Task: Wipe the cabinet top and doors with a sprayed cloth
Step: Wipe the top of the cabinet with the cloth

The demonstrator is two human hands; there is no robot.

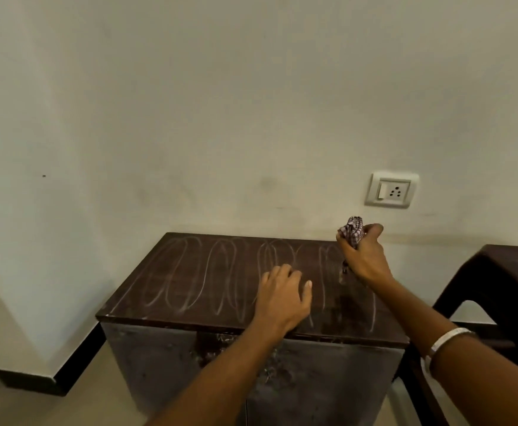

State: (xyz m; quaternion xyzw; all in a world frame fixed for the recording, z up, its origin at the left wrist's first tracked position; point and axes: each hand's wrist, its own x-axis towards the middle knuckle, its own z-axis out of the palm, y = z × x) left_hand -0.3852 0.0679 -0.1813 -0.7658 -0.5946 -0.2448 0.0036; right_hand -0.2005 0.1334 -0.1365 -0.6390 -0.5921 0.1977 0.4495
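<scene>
Fingers (374, 232) of my right hand (363, 256) are curled tight round the cloth (353, 231), bunched and lifted just above the far right of the cabinet top (190, 281); my left hand (282, 298) lies flat there, fingers loosely spread. Largest first: the cabinet is a boxy dark-brown unit, its top hard, flat and smooth, streaked with pale looping smears. The doors (313, 385) below look dull grey and blotchy, not yet wiped, I judge. Beside it stands a dark table (515, 272); on the wall sits a white socket (392, 190). The cloth is checked, thin, soft and light; I reckon it crumples freely, so a full-fist hold round its middle suits pressing it.
</scene>
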